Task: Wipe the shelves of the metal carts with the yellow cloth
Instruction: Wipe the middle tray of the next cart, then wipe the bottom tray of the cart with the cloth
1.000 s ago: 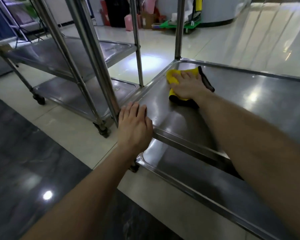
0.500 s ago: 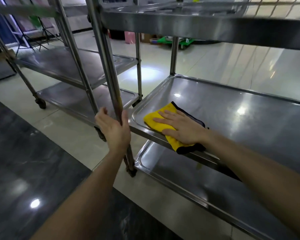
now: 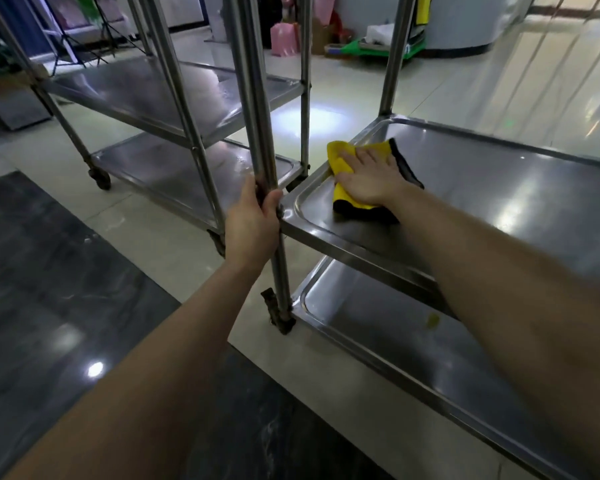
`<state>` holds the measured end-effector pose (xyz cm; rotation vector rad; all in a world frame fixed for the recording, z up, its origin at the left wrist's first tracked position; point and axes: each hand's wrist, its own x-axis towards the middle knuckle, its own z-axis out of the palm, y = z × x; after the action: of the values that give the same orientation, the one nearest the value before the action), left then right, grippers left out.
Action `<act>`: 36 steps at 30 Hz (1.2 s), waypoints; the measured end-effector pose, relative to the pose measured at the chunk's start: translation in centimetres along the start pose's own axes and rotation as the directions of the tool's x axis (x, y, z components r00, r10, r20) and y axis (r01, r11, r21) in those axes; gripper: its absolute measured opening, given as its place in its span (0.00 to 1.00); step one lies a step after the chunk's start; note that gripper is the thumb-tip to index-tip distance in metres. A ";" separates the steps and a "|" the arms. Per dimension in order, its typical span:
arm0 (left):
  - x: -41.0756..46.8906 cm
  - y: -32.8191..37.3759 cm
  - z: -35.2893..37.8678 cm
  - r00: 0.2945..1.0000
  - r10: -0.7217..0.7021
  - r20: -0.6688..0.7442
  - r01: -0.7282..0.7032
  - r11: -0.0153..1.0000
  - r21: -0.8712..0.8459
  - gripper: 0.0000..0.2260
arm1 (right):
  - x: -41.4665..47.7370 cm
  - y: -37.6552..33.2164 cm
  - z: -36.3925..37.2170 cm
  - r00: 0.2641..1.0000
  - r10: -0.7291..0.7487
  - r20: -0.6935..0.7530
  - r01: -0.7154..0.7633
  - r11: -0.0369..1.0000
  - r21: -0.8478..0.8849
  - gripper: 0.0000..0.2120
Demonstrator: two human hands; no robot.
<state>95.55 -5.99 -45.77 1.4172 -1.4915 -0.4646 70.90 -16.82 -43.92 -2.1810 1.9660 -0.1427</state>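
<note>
The yellow cloth point(image 3: 340, 160) with a black edge lies on the middle shelf point(image 3: 499, 188) of the near metal cart, by its left rim. My right hand point(image 3: 369, 178) presses flat on the cloth with straight fingers. My left hand point(image 3: 253, 223) grips the cart's front-left upright post point(image 3: 253, 98) just above the shelf corner. Below it sits the cart's bottom shelf point(image 3: 395, 341), partly hidden by my right forearm.
A second metal cart point(image 3: 174, 95) with two visible shelves stands close to the left, on castors. Glossy tiled floor point(image 3: 187, 244) lies between and around the carts. Pink bags, boxes and a green trolley point(image 3: 357, 46) sit far back.
My right hand has slid the cloth from the shelf's front edge back toward the far-left part of the shelf. My left hand keeps its grip on the post.
</note>
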 end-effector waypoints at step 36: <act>-7.2 2.0 -3.3 0.699 0.676 0.233 -0.647 0.736 -0.196 0.05 | -33.3 -4.0 6.8 0.565 0.138 -0.814 0.354 0.850 0.389 0.14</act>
<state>95.97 2.17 -45.46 0.6493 -2.0626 -0.2821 72.55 17.14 -47.59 -1.9729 1.7537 -1.8090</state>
